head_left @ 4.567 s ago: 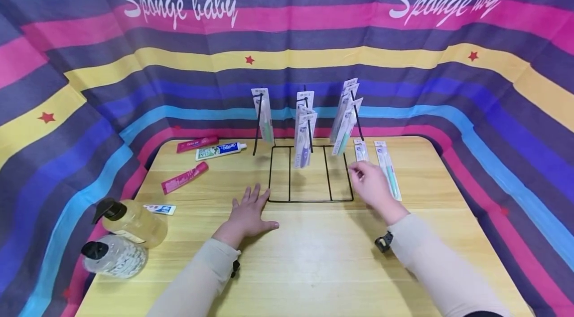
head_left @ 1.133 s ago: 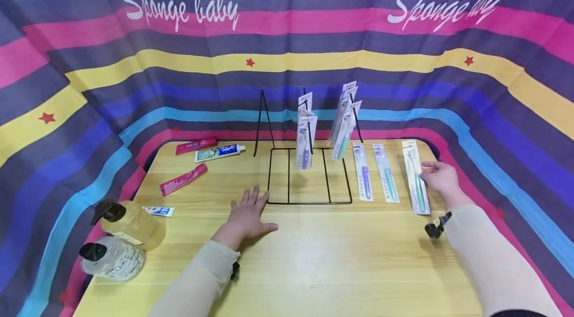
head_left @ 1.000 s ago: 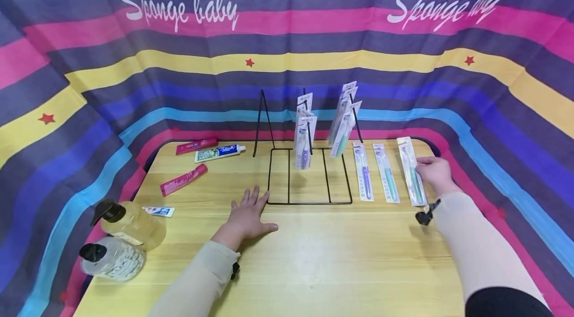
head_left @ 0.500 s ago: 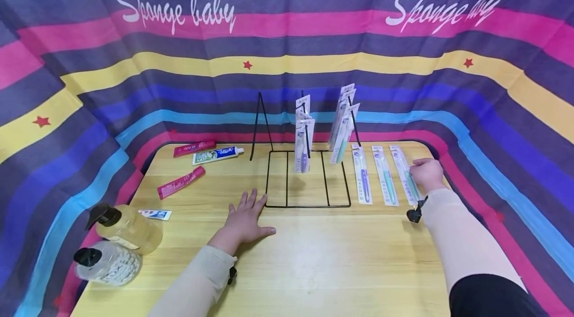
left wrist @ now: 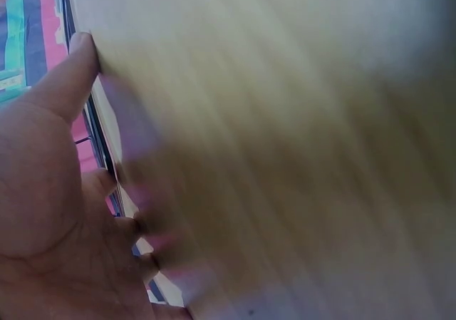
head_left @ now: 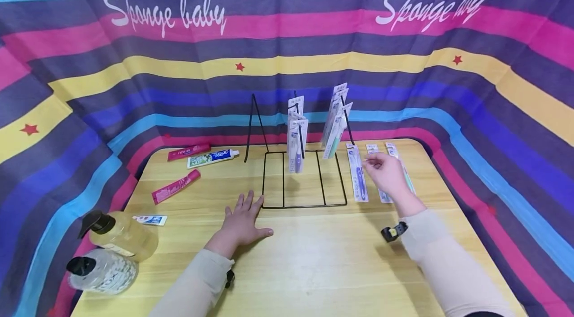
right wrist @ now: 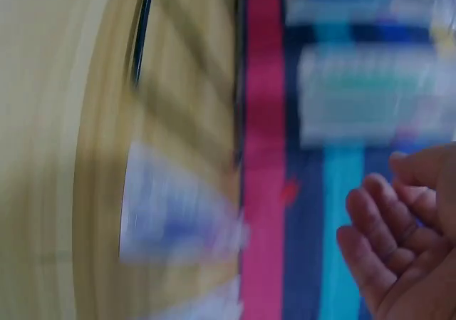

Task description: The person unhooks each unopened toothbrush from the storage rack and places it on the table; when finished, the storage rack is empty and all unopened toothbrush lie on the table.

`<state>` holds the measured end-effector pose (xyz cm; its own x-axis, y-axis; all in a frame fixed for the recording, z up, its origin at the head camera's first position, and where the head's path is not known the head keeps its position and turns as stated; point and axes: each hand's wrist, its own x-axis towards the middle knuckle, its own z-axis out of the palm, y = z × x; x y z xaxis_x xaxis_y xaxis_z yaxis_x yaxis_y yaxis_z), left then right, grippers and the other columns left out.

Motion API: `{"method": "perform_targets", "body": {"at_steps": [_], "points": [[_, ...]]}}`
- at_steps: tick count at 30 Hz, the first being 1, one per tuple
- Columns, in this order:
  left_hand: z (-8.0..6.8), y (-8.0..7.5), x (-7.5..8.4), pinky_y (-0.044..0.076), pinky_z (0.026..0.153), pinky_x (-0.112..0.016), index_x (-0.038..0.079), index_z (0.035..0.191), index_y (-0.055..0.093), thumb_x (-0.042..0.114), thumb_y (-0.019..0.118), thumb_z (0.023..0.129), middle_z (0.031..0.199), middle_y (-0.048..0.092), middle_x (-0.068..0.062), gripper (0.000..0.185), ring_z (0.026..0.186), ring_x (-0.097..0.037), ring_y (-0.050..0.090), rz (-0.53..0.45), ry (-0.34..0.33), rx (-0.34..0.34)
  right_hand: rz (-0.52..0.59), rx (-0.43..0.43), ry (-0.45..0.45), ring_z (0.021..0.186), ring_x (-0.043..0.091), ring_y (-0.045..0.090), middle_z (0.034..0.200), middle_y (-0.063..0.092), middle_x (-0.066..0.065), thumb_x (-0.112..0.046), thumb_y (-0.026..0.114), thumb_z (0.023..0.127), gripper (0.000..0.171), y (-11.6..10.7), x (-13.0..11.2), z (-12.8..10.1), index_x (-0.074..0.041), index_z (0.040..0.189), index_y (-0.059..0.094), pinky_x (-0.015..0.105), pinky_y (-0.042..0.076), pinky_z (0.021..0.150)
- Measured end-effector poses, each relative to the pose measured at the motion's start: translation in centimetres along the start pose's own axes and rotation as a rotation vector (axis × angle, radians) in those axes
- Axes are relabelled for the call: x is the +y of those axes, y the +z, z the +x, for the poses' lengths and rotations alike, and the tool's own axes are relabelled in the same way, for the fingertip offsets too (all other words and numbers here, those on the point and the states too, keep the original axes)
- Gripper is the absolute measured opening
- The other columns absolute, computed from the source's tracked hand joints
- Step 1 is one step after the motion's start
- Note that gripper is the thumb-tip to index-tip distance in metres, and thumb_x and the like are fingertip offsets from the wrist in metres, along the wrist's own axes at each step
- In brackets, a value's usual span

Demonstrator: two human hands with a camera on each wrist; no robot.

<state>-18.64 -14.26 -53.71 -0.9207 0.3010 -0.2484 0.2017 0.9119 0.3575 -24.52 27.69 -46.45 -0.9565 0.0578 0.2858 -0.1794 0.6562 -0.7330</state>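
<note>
Pump bottles (head_left: pixel 112 249): two, lying together at the bench's front-left corner; one amber, one clear, both with black pumps.
Small white tube (head_left: pixel 150 220): flat on the bench, just behind the bottles.
Red tubes (head_left: pixel 175 187): one near the left edge, angled; a second (head_left: pixel 189 151) at the back-left.
White toothpaste tube (head_left: pixel 213 157): just right of the back red tube.
Left hand (head_left: pixel 242 221): flat on the bench (head_left: pixel 314 267), palm down, fingers spread and straight, fingertips at the front-left corner of the wire rack; holds nothing. The left wrist view shows the same, blurred.
Wire rack (head_left: pixel 303 180): black, mid-bench toward the back edge. Left hook bare; packaged toothbrushes hang on the middle hook (head_left: pixel 297 132) and the right hook (head_left: pixel 336 120).
Purple toothbrush pack (head_left: pixel 357 173): flat on the bench, just right of the rack.
Right hand (head_left: pixel 385 175): raised over the packs lying right of the rack, fingers loosely curled, nothing gripped. Right wrist view is blurred.
Teal toothbrush packs (head_left: pixel 400 170): two, flat, partly hidden under the right hand, toward the back-right corner.
</note>
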Motion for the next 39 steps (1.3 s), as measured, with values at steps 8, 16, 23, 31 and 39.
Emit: {"method": "perform_targets", "body": {"at_steps": [8,16,23,31,39], "points": [[0.4,0.1,-0.1,0.007,0.118,-0.081,0.019,0.17,0.027,0.068,0.075,0.088,0.177,0.006,-0.017,0.107,0.161,-0.045,0.002,-0.011,0.011,0.008,0.382,0.005,-0.163,0.091,0.019,0.073,0.106,0.075,0.027,0.007,0.076,0.092,0.027,5.1,-7.2,-0.9,0.011,0.119,0.072,0.017,0.059,0.079],[0.0,0.2,0.4,0.007,0.118,-0.08,0.018,0.169,0.029,0.068,0.076,0.087,0.176,0.009,-0.018,0.108,0.161,-0.046,0.003,-0.023,0.009,0.003,0.537,0.01,-0.12,0.097,0.033,0.073,0.11,0.073,0.031,0.01,0.075,0.092,0.031,8.7,-10.5,0.5,0.013,0.122,0.069,0.018,0.058,0.083],[-0.2,-0.2,0.1,0.007,0.118,-0.08,0.019,0.17,0.028,0.067,0.076,0.087,0.177,0.008,-0.018,0.107,0.161,-0.045,0.002,-0.016,-0.001,0.004,0.54,0.088,-0.131,0.081,0.015,0.067,0.097,0.074,0.028,0.014,0.073,0.09,0.019,10.5,-12.1,1.1,0.014,0.109,0.072,0.016,0.056,0.075],[-0.3,-0.3,0.1,0.007,0.118,-0.081,0.017,0.169,0.029,0.067,0.076,0.088,0.176,0.009,-0.019,0.107,0.161,-0.046,0.003,-0.027,0.013,0.007,0.532,0.144,-0.147,0.07,0.011,0.06,0.087,0.069,0.036,0.018,0.071,0.088,0.009,10.6,-13.6,0.7,0.019,0.097,0.068,0.012,0.048,0.065],[-0.4,-0.3,0.1,0.007,0.118,-0.081,0.017,0.169,0.029,0.065,0.077,0.088,0.176,0.009,-0.019,0.106,0.161,-0.046,0.003,-0.03,0.011,0.002,0.543,0.135,-0.224,0.068,0.029,0.062,0.084,0.065,0.034,0.023,0.063,0.088,0.009,10.1,-14.1,-0.5,0.022,0.097,0.063,0.014,0.05,0.063]]}}
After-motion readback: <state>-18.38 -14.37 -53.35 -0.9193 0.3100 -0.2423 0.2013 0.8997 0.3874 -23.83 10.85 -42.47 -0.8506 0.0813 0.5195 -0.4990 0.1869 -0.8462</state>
